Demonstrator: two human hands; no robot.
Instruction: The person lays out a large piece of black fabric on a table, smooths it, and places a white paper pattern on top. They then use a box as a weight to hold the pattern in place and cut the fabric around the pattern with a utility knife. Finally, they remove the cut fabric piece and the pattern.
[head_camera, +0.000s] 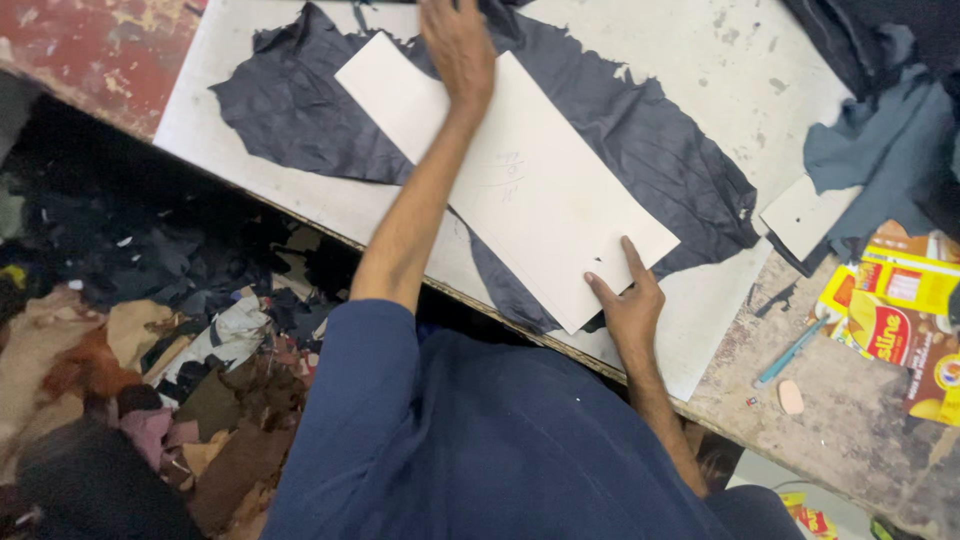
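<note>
Head view: a white card template (510, 175) was laid flat across a dark leather piece (660, 150), itself spread on a pale board (720, 60) on the tabletop (860, 440). The template sat roughly mid-hide, its long axis running diagonally, with ragged leather edges showing on all sides.

The left hand (458, 48) was pressed flat near the far end of the template, fingers mostly cut off by the frame edge. The right hand (628, 300) was set at the near corner, fingers spread, tips on the card and palm off its edge. Nothing was pinched by either hand.

Judged: the template should be kept pinned at both ends so no slip occurs, and the wrinkles seen in the leather should be smoothed out from under the card first.

Also noted: a blue pen (790, 352) and a small pink eraser (791, 397) near the right tabletop edge, yellow packets (915, 320) beside them, a smaller white card (805, 215), blue-grey cloth (880, 150), and leather scraps (150, 380) heaped on the floor.
</note>
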